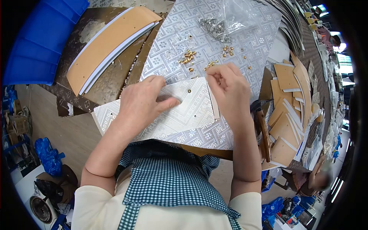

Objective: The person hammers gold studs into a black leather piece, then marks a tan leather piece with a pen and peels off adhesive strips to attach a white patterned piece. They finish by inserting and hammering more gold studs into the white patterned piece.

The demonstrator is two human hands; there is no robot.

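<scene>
A silvery patterned panel [180, 103] with small holes lies at the table's near edge, and a gold stud [189, 91] sits in one hole. My left hand [142, 101] is closed on the panel, fingers curled at its far edge and thumb on its face. By the panel's right end, my right hand [230, 90] is closed with fingers bent together. Small gold studs show between these fingers. Beyond the panel, loose gold studs [188, 57] lie scattered on the patterned sheet [168, 46]. A heap of silver-coloured metal pieces [214, 28] lies farther back.
A clear plastic bag [237, 15] adjoins the heap. Curved tan boards [115, 42] are stacked at left near a blue bin [42, 38]. On the right, a wooden-handled hammer [263, 134] rests beside more curved boards [291, 115]. Other people [322, 176] are at the far right.
</scene>
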